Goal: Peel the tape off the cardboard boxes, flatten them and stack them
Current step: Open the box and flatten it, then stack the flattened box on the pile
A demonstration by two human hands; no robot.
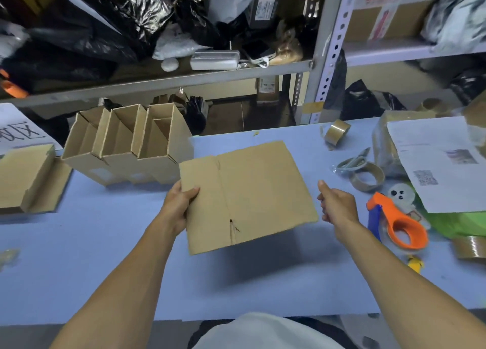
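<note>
A flattened brown cardboard box (249, 193) hangs level above the blue table (105, 264), casting a shadow under it. My left hand (178, 206) grips its left edge, thumb on top. My right hand (336, 204) is just off the box's right edge, thumb up and fingers curled, holding nothing that I can see. Three open cardboard boxes (126, 143) stand in a row at the back left. Another flattened box (29, 180) lies at the far left.
At the right lie an orange tape dispenser (399, 225), brown tape rolls (368, 180), scissors (355, 159), a printed sheet (441, 162) on a parcel, and a further tape roll (336, 130). Metal shelves (184, 78) full of bags stand behind the table.
</note>
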